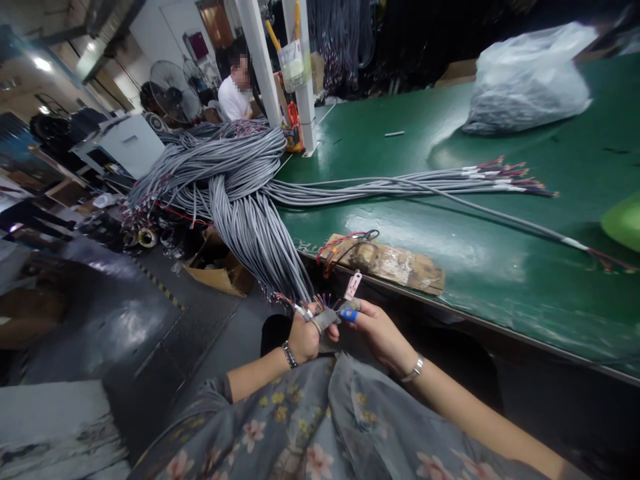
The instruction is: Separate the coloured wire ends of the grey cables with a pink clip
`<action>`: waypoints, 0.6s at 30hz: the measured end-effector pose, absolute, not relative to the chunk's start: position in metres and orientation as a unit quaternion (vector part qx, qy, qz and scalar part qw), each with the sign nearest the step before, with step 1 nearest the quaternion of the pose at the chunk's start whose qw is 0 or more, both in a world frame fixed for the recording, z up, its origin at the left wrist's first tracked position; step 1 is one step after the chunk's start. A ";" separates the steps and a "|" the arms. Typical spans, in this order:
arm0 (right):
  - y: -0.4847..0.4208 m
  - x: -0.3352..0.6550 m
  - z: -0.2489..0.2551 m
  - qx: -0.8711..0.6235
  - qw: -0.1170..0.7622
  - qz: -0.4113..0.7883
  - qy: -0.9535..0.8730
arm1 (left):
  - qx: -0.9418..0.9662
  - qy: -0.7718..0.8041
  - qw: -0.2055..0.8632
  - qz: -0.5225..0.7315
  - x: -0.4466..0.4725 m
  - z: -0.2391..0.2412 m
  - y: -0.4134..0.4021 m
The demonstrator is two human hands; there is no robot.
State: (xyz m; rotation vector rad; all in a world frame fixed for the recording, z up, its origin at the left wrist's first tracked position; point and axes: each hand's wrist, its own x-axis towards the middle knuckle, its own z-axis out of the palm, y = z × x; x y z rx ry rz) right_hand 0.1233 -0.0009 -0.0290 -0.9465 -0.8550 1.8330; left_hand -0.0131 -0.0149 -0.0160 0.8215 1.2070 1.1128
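Smooth, satin grey cables [255, 230], seemingly plastic-sheathed; glossy green tabletop [350, 150]; rough, worn wooden board [405, 268]; crinkled translucent plastic bag [530, 83].

No words, numbers or brands can be read. The dark marks on the pink tag [353, 285], near and central, are too small to make out. So is the print on the orange-and-yellow packet [295, 138] beside the far white post [307, 110]. At left, yellow-and-black stripes [159, 284] mark the floor [125, 297].
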 end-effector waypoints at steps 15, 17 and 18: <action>0.027 0.124 -0.016 -0.419 0.511 0.656 -0.364 | 0.374 0.511 0.627 0.454 0.006 -0.001 -0.009; 0.026 0.123 -0.018 -0.452 0.530 0.607 -0.383 | 0.368 0.512 0.626 0.459 0.007 0.000 -0.007; 0.026 0.123 -0.019 -0.452 0.528 0.605 -0.388 | 0.368 0.513 0.625 0.459 0.008 0.000 -0.007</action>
